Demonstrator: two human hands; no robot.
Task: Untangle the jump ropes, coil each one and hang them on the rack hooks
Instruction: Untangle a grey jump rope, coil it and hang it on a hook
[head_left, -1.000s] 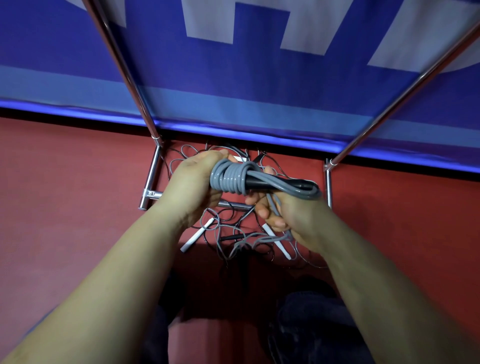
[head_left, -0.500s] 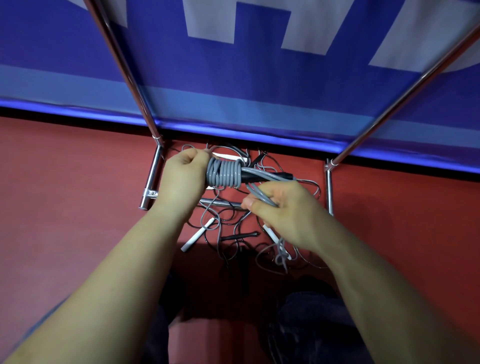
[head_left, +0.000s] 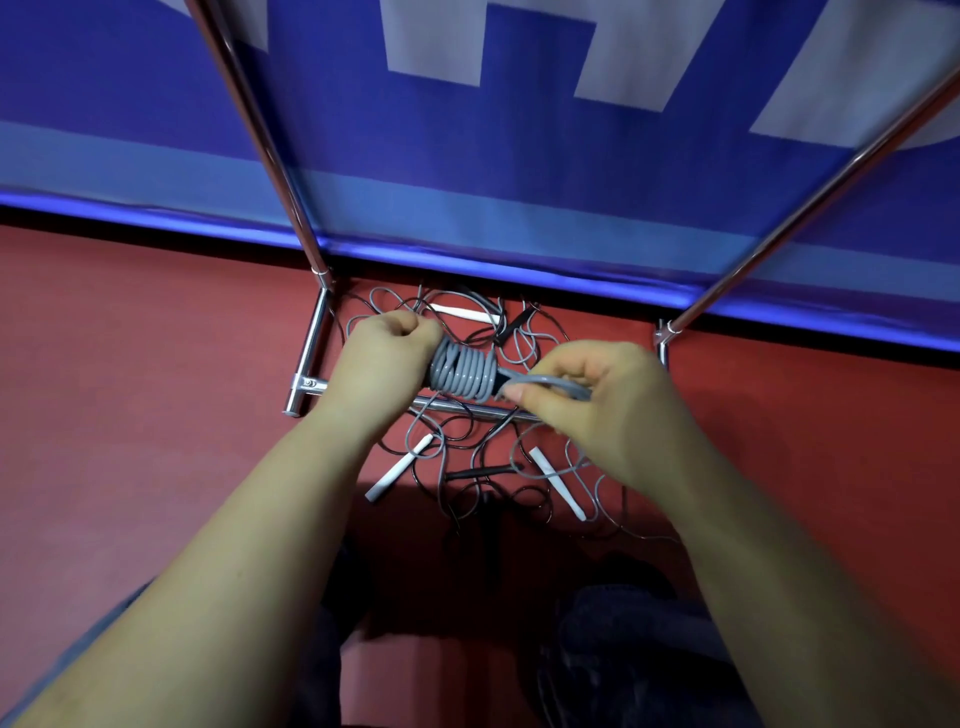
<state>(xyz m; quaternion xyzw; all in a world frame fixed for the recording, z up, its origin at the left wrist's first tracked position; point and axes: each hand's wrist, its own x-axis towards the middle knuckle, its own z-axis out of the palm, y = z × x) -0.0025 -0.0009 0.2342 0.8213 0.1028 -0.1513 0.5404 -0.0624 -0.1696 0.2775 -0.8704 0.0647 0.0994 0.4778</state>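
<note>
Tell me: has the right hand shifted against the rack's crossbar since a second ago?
Yes. The right hand has risen from below the rack's crossbar to level with it, pinching the gray rope.

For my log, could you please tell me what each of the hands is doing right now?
Left hand: closed, gripping the end of the grey rope coil.
Right hand: closed, pinching the rope's loose grey strands.
</note>
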